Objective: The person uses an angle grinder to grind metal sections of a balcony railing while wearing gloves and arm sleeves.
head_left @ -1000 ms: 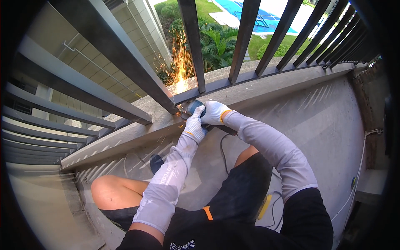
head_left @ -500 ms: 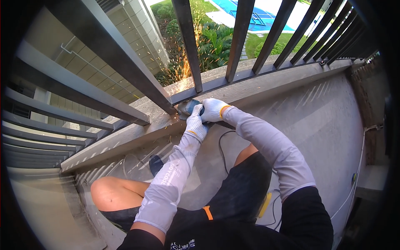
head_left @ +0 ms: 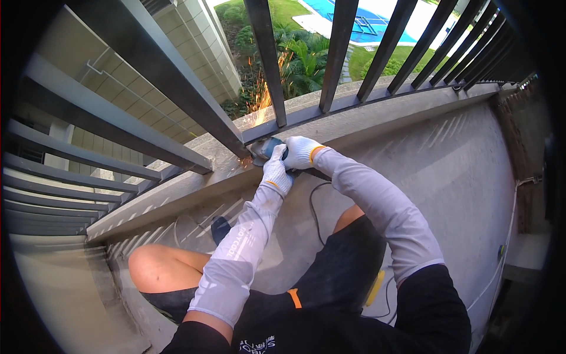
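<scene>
One grinder [head_left: 272, 146] in use, grasped by left hand [head_left: 276, 169] and right hand [head_left: 300, 152] together. I place it at the rail [head_left: 303, 120], close by the foot of a bar [head_left: 168, 71]; exact contact hidden from my view. Sparks [head_left: 259, 97] rise beyond the rail, so I judge grinding under way, unfinished. How much is ground, how much remains: I cannot tell.

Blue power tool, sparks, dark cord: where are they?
Blue power tool [head_left: 272, 146], head view: on its blue housing.
Sparks [head_left: 259, 102], head view: within the bright spray.
Dark cord [head_left: 312, 207], head view: along its curve.
</scene>
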A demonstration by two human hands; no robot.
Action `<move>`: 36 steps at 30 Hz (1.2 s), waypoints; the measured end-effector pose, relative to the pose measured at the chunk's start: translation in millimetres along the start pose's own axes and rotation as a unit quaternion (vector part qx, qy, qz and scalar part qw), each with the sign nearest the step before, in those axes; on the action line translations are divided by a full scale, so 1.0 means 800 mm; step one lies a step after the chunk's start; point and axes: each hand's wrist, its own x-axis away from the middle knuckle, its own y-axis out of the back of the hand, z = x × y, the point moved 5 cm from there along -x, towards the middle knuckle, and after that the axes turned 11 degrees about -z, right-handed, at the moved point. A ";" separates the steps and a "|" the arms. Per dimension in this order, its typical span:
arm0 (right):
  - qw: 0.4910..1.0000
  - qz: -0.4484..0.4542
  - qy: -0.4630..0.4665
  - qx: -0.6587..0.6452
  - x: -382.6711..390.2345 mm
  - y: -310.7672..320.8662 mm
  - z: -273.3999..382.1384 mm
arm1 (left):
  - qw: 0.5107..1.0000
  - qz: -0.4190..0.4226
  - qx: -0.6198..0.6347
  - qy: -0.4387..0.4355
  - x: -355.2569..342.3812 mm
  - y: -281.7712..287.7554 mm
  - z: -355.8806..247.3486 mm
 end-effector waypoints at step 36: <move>0.998 -0.005 0.014 -0.067 0.043 -0.033 0.041 | 0.995 -0.056 -0.070 -0.052 0.029 0.057 0.015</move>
